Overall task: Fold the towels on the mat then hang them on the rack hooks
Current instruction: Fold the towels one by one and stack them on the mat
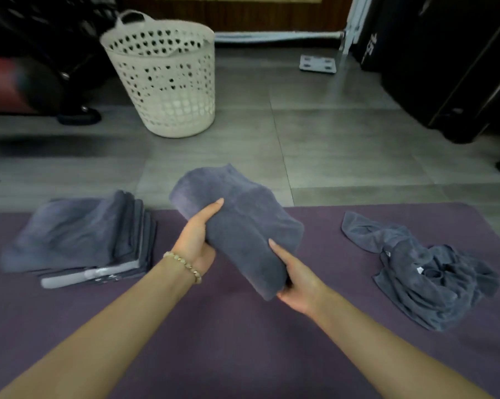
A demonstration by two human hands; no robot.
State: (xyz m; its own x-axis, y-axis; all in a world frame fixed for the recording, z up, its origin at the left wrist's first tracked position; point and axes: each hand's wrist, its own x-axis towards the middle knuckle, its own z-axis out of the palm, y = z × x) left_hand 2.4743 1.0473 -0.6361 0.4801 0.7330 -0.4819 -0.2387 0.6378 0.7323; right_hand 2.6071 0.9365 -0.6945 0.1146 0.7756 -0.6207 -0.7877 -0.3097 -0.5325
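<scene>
Towels sit in three lots on the purple mat [243, 341], which fills the near half of my view. Beyond its far edge runs the grey tiled floor [329, 139]. A cream laundry basket [168, 90] with punched holes stands on that floor, far and left of centre.

On the left side of the mat I see a stack of folded towels [70, 237], dark grey, their edges stepped toward the right. On the right side lies a crumpled heap of towels [424, 277] of the same grey, well apart from the stack, with small white tags showing.

Between them, a folded towel [243, 226] is held up over the mat's far edge, its far end reaching out above the floor. Both hands grip it. The left hand [195, 240] wraps its left side, thumb laid on top, the other fingers hidden beneath. The right hand [300, 283] clasps the near end, one finger stretched along the cloth.

A flat grey scale [318, 63] rests on the floor far right of the basket. A beaded bracelet [184, 266] circles the left wrist.
</scene>
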